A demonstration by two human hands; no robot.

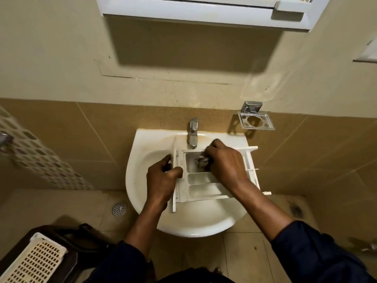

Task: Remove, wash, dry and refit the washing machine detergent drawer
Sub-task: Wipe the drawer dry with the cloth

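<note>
Head view, looking straight down at a white wall-mounted sink (130,180) in a tan-tiled bathroom. The detergent drawer (201,178) lies across the basin just below the tap (193,132), open side up, with its three compartments showing. Its flat front panel stands on edge at the left.

Your left grip (161,180) is clamped round that front panel, thumb on the near side, steadying the drawer. Your right grip (224,160) pinches a small greyish wad (202,161) and presses it into the compartment nearest the tap. It could be cloth or sponge; the picture is too soft to tell. No water can be seen running.

This looks like the wiping stage, though washing and drying cannot be told apart here.

To do it well:
- Hold the panel firmly so the drawer does not slide on the smooth basin.
- Work the wad into the corners and along the dividing walls, where residue probably collects.
- Take the two nearer compartments next; both look pale and filmy.
- Mind the thin rails jutting out at the right end, which may snap if leaned on.

An empty metal soap holder (256,119) hangs on the wall to the right.
</note>
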